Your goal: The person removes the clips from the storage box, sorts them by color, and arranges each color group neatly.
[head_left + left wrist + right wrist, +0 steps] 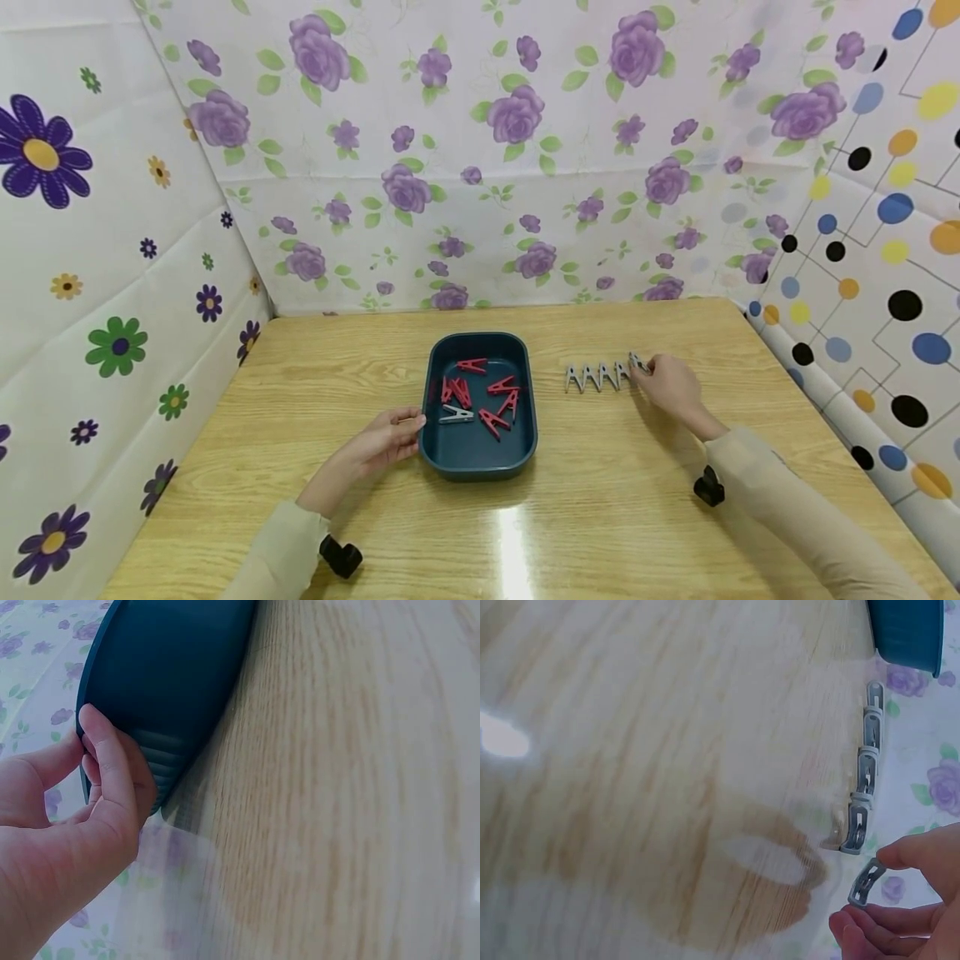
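My left hand (382, 440) grips the left rim of a dark blue plastic bin (480, 476), thumb on one side of the rim and fingers on the other. Inside the bin lie several red clothespins (492, 422) and one grey clothespin (456, 418). Right of the bin, several grey clothespins (868, 771) stand side by side in a zigzag row on the table. At the row's right end, my right hand (670, 387) pinches another grey clothespin (865, 882) between thumb and fingers, beside the last one in line.
The wooden table (585, 525) has a glossy surface with a bright light reflection near the front. Flowered cloth (465, 167) hangs behind it, with a daisy-print cloth (127, 292) on the left and a dotted cloth (892, 267) on the right.
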`<state>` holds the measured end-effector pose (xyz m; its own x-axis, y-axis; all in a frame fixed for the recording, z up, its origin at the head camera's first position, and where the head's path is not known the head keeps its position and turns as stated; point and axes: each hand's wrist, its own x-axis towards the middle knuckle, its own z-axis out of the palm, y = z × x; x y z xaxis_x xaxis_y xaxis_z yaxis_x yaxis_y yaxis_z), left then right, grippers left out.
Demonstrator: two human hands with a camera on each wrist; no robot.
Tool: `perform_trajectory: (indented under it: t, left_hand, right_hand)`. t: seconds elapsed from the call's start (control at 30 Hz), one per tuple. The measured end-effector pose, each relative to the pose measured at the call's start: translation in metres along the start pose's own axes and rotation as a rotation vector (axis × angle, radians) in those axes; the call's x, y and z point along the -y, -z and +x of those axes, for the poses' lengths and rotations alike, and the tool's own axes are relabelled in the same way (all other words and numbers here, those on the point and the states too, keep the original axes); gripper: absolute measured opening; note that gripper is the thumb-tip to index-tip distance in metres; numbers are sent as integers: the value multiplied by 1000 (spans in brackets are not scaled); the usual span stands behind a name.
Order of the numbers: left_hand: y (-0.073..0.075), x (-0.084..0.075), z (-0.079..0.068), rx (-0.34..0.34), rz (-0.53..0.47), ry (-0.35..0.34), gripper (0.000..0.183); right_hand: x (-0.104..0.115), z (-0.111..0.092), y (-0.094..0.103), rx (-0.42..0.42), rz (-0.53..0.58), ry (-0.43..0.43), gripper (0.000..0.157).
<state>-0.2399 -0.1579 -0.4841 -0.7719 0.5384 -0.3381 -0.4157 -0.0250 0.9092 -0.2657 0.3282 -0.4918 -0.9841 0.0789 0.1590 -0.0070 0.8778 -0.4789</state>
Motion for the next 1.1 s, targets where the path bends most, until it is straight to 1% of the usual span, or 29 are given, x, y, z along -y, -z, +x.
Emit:
perform_trajectory:
  t: [0.17,0.3,0.57,0.63,0.73,0.93,1.0,1.1]
  left_hand:
    - [-1,-1,0,-7,1,5,54]
    - [-2,0,0,-10,-7,11,50]
    - [-2,2,2,-4,-19,-6,25]
    - [-2,1,3,-4,-18,-9,22]
    - [-2,1,3,-10,-14,-6,22]
    - [-3,0,2,-26,-11,3,30]
    - [-3,0,2,-23,-11,3,31]
    - [-3,0,1,-19,-8,0,32]
  right_hand:
    - [-2,-2,1,18,-17,-39,51]
    - [-1,-5,2,33,-26,-65,53]
    - [2,-9,4,47,-36,-96,54]
    - [2,-9,4,49,-40,-96,54]
    - [0,-8,5,56,-45,-92,51]
    - [-1,-8,8,55,-57,-87,43]
    - [-1,-6,8,55,-55,-86,42]
    - [-1,-5,9,50,-54,-74,36]
